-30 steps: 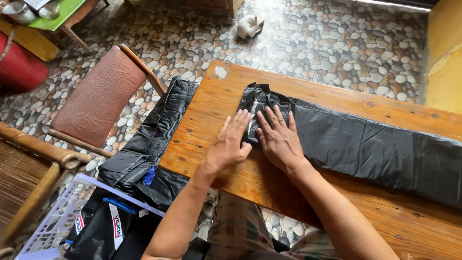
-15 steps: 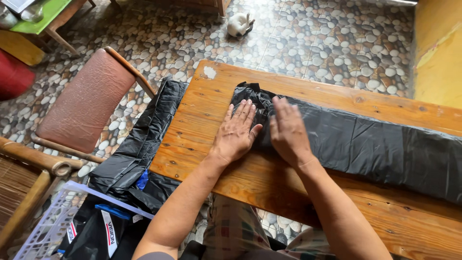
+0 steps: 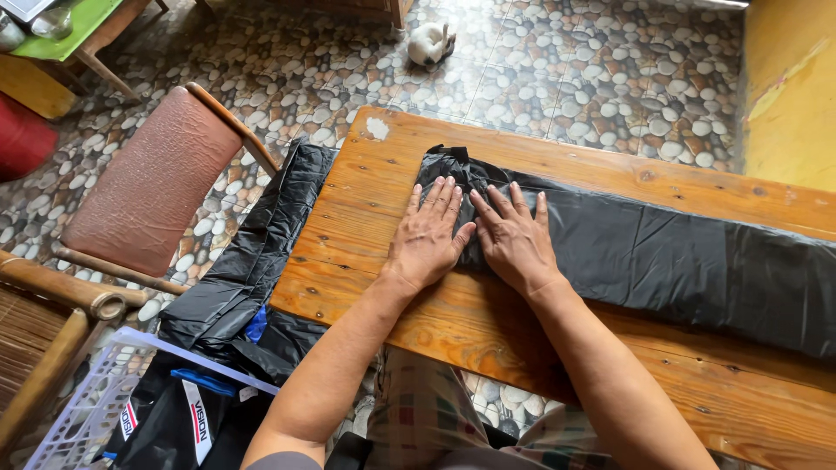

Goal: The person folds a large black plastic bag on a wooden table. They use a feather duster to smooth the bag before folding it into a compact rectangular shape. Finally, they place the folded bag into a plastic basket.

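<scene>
Both palms lie flat and open, left hand (image 3: 429,233) beside right hand (image 3: 515,239), pinning the black plastic bag (image 3: 662,257) smooth on the wooden worktop (image 3: 366,235); the strip trails toward three o'clock.

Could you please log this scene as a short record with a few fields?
Left hand: flat, palm down on the end of the black plastic sheet
Right hand: flat on the same sheet, beside the left
Surface: wooden table
Left of table: black plastic pile, cushioned chair, white basket
Floor: pebble tiles
</scene>
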